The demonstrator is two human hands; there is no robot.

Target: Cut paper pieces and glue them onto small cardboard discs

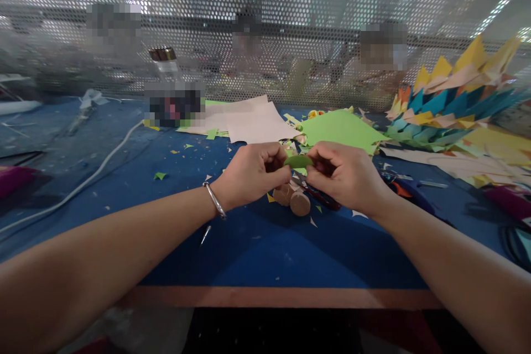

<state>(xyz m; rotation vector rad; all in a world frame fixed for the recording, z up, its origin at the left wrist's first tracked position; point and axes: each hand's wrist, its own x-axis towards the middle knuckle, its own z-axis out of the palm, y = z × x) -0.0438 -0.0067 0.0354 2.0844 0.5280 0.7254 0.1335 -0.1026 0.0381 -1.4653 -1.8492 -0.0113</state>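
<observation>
Between my two hands is a small green paper piece [298,162] with a rounded edge. My left hand [259,168] pinches its left end, and a silver bangle [214,200] circles that wrist. At the other end, the fingers of my right hand [342,174] are closed on the same piece. Just below lie round tan discs [300,204] on the blue table [257,254]. Scissors [326,197] with dark red handles rest partly hidden beneath my right hand. Small paper scraps are scattered around.
Pale paper sheets [253,119] and a green sheet [344,130] lie beyond my hands. A layered folded-paper construction [443,99] stands at the right. A white cable [95,174] crosses the left side. Behind the table rises a perforated metal screen [282,61]. A hot glue gun [410,191] seems to lie at right.
</observation>
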